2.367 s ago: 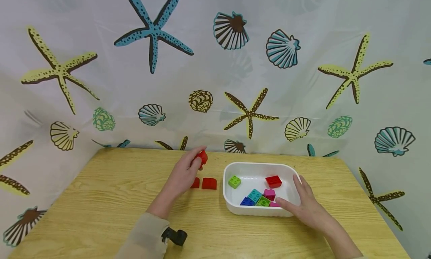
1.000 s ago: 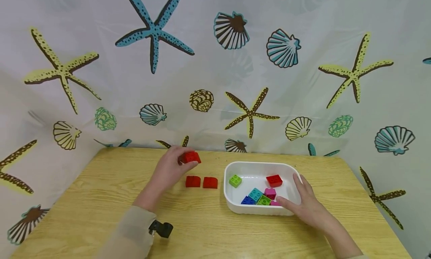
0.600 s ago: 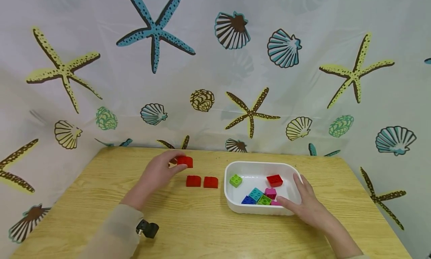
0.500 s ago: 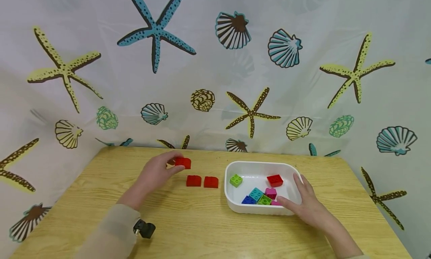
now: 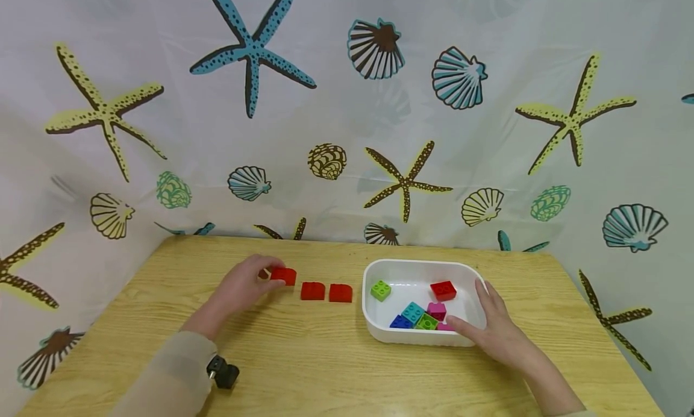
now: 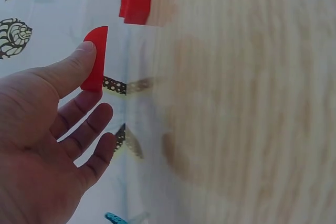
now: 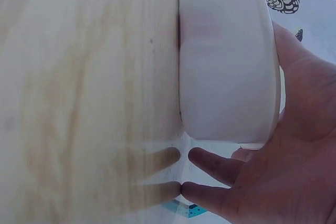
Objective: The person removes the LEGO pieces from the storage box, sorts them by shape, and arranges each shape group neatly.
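Note:
My left hand (image 5: 244,287) pinches a red toy building brick with one rounded top corner (image 5: 284,276) between thumb and fingers, at table level or just above. In the left wrist view the thumb lies on that brick's face (image 6: 97,59), and the other fingers are spread loosely. Right of it stand two similar red bricks, a middle one (image 5: 312,291) and a right one (image 5: 340,293), in a row. My right hand (image 5: 504,332) holds the right front corner of a white plastic container (image 5: 368,320), thumb over the rim; its lower fingers stretch out past the wall.
Inside the container lie a red brick (image 5: 443,290), a lime green brick (image 5: 381,290), a teal brick (image 5: 413,312), a blue brick (image 5: 401,322) and several others. The wooden table (image 5: 303,375) ends at a curtain (image 5: 336,212) printed with shells and starfish.
My left hand has carried the red brick left and down toward the table, to the left end of the red row. The right hand has stayed at the container.

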Demonstrator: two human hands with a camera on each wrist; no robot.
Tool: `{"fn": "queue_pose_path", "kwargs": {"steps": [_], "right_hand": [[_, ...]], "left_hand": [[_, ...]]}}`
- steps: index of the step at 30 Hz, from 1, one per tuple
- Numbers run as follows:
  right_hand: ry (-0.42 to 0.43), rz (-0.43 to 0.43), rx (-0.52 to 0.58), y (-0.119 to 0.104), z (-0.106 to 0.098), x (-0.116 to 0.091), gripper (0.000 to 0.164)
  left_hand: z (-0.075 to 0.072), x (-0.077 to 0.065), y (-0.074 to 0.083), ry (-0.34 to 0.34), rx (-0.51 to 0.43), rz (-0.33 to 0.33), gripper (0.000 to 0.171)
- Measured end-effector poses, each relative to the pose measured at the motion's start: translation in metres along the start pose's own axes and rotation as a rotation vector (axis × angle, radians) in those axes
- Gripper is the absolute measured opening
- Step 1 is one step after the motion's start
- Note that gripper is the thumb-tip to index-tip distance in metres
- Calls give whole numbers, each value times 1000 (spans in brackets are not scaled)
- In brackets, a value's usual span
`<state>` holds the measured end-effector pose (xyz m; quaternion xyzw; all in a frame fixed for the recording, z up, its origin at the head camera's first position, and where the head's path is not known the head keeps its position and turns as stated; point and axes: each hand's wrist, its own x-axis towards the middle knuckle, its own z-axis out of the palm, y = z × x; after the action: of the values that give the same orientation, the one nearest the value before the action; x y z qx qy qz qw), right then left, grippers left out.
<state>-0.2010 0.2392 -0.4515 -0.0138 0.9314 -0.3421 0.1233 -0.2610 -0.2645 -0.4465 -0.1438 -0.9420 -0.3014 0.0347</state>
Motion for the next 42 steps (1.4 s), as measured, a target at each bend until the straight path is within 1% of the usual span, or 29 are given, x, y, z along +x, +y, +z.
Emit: {"fn": "queue_pose_path", "kwargs": {"steps": [4, 9, 14, 20, 28, 37, 42], "right_hand": [[3, -1, 6, 0, 0, 0, 129], [2, 3, 16, -1, 0, 0, 132], [1, 9, 20, -1, 0, 0, 132], [2, 11, 16, -1, -1, 0, 132], [3, 7, 19, 0, 0, 0, 131], [5, 8, 20, -1, 0, -1, 131], [4, 9, 19, 0, 1, 0, 132]], "left_hand": [[6, -1, -6, -24, -9, -33, 33], [10, -1, -14, -46, -12, -31, 32], [12, 0, -17, -62, -7, -24, 32], [12, -1, -17, -86, -9, -21, 32], [13, -1, -17, -90, 0, -8, 33], [16, 0, -15, -95, 42, -32, 34], [15, 0, -13, -94, 47, -28, 34]]}}
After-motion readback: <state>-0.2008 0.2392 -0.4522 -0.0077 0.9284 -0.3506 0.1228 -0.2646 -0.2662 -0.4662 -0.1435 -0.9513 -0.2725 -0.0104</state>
